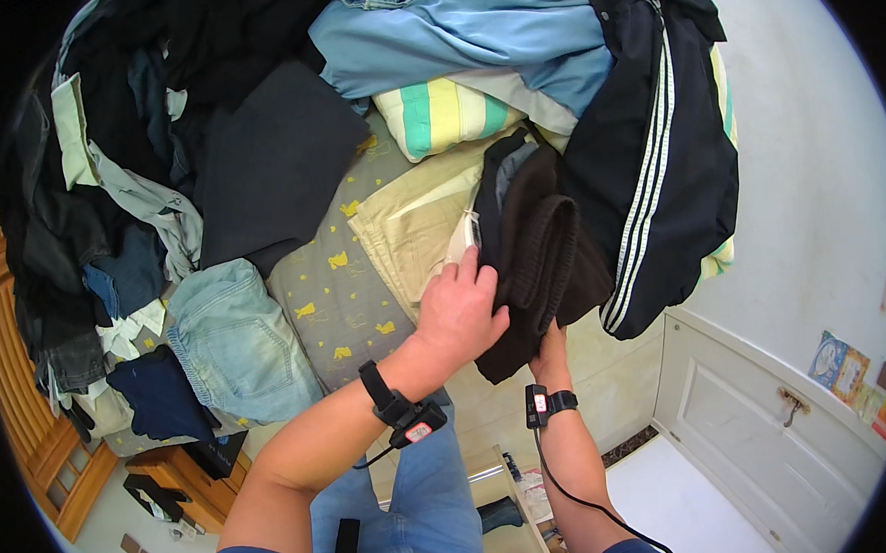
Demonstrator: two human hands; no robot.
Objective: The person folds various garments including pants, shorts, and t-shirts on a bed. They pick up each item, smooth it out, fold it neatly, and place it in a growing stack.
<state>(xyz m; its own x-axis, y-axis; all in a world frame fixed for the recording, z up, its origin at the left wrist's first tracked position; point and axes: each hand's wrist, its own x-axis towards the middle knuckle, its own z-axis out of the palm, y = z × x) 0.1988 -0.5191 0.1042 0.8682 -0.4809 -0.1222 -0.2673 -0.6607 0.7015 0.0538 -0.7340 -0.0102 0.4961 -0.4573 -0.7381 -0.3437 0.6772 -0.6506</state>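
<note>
A folded dark brown garment with a ribbed band (537, 271) hangs over the bed's near edge, with a black and grey layer at its far side. My right hand (551, 352) grips its lower edge from beneath, so most of the fingers are hidden. Against the garment's left side, my left hand (459, 306) lies back up with the fingers extended and thumb apart. Its fingertips touch a white fabric piece with a tag (465, 238). Folded beige trousers (410, 225) are under and beyond this hand; its palm is hidden.
Light blue jeans (240, 340), a navy garment (160, 393) and heaped dark clothes (272, 165) cover the bed's left. Black striped track pants (655, 168) drape at right, near a striped pillow (442, 115). Below are an open drawer (506, 547) and a white cabinet door (758, 418).
</note>
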